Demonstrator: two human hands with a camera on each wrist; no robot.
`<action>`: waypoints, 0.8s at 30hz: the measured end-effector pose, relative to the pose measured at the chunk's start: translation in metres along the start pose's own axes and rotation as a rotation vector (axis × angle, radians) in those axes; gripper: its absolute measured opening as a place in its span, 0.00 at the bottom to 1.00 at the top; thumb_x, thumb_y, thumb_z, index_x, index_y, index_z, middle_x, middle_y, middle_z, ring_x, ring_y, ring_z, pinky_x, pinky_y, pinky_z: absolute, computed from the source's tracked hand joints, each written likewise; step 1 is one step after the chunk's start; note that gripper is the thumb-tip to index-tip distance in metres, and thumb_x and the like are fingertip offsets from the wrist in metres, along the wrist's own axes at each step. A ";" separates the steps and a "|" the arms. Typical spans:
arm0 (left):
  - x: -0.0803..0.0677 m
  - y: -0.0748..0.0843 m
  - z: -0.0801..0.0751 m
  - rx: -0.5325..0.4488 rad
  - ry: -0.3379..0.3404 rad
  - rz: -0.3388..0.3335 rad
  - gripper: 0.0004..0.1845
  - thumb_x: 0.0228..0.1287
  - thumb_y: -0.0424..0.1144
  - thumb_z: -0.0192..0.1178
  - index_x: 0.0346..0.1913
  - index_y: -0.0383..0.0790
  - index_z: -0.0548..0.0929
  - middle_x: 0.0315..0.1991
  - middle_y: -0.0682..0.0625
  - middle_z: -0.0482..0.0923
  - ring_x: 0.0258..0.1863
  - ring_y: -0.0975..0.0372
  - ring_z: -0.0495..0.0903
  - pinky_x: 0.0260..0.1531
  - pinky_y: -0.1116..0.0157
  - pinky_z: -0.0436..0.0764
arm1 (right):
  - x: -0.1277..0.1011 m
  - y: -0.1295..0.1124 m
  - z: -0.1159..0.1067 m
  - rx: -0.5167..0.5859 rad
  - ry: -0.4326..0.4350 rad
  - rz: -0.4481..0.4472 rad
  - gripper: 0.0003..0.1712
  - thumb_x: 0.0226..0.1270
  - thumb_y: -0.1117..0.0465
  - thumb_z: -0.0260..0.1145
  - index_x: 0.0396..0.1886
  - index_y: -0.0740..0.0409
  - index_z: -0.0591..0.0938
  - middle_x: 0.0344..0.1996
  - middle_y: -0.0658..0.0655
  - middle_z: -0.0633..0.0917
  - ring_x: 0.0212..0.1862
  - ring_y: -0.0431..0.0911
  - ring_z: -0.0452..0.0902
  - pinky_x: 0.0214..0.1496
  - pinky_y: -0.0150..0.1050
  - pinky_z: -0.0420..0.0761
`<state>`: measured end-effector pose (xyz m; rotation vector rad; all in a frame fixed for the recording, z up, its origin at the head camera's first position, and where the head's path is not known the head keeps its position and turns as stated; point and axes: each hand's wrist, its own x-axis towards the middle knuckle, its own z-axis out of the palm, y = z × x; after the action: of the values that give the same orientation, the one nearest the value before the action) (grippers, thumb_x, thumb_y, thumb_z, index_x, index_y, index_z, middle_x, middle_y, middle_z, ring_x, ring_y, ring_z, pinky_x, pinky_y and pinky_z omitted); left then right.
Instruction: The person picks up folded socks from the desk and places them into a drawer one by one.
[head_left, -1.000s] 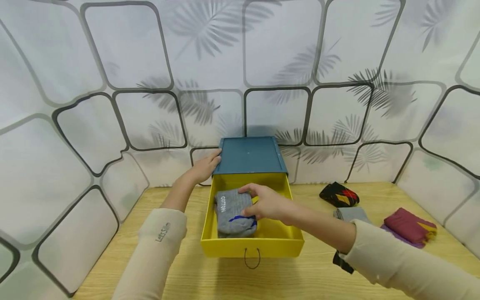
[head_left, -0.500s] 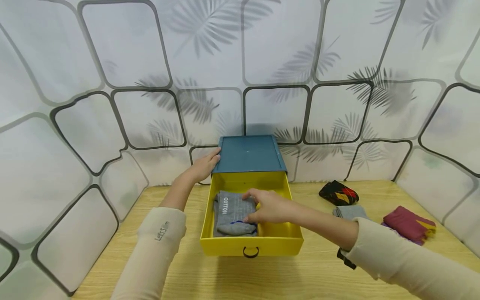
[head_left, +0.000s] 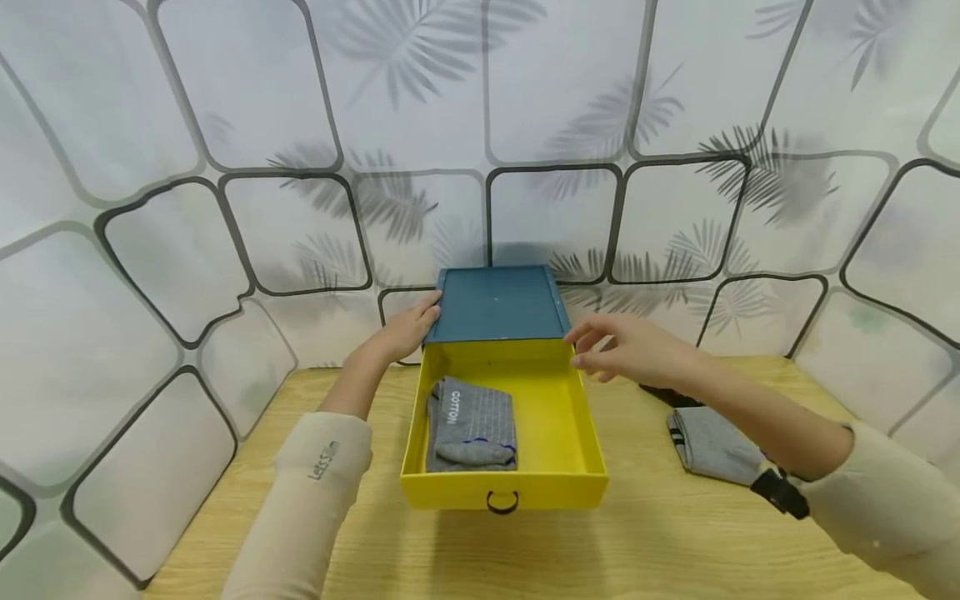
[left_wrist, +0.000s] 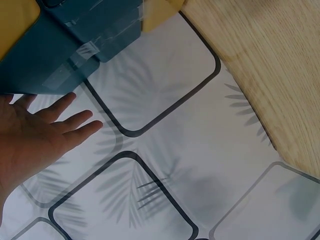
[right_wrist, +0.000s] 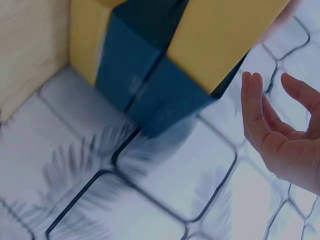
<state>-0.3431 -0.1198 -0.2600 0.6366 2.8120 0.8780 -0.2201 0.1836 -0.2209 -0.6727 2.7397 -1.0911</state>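
Note:
A yellow drawer (head_left: 558, 479) stands pulled out of a blue box (head_left: 498, 304) on a wooden table (head_left: 645, 550). A folded grey sock (head_left: 471, 432) marked COTTON lies in the drawer's left half. My left hand (head_left: 408, 329) rests flat against the box's left edge, its fingers (left_wrist: 65, 120) straight. In the air over the drawer's right rear corner my right hand (head_left: 626, 350) hovers, fingers loose, holding nothing. The right wrist view shows the box (right_wrist: 145, 75) and the empty palm (right_wrist: 282, 145).
Another folded grey sock (head_left: 708, 446) lies on the table right of the drawer, partly under my right forearm. A dark patterned item (head_left: 667, 393) peeks out behind that arm. Patterned white walls close in the table at back and sides.
My right hand has let go of the grey sock, which now lies in the drawer, and has lifted up and to the right. The left hand has stayed on the box.

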 end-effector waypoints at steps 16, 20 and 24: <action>-0.002 0.002 -0.002 -0.009 -0.010 -0.017 0.27 0.76 0.47 0.26 0.73 0.44 0.42 0.71 0.41 0.43 0.68 0.46 0.45 0.63 0.47 0.49 | -0.059 0.159 -0.050 -0.078 0.121 0.302 0.24 0.67 0.61 0.58 0.49 0.81 0.70 0.40 0.75 0.78 0.37 0.58 0.79 0.33 0.44 0.82; -0.002 0.002 -0.002 -0.006 -0.004 -0.014 0.27 0.76 0.47 0.26 0.73 0.44 0.42 0.71 0.41 0.43 0.68 0.46 0.44 0.63 0.46 0.49 | -0.070 0.198 -0.044 -0.110 0.129 0.360 0.23 0.65 0.61 0.59 0.46 0.82 0.71 0.38 0.76 0.78 0.35 0.59 0.79 0.31 0.44 0.82; -0.002 0.002 -0.003 0.001 -0.003 -0.011 0.27 0.76 0.47 0.26 0.73 0.44 0.42 0.71 0.41 0.43 0.68 0.46 0.44 0.63 0.47 0.48 | -0.077 0.232 -0.032 -0.188 0.111 0.421 0.25 0.63 0.60 0.60 0.44 0.84 0.71 0.36 0.75 0.78 0.32 0.55 0.78 0.29 0.43 0.81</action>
<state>-0.3410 -0.1210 -0.2567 0.6211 2.8101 0.8732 -0.2428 0.3865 -0.3588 -0.0392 2.9092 -0.8038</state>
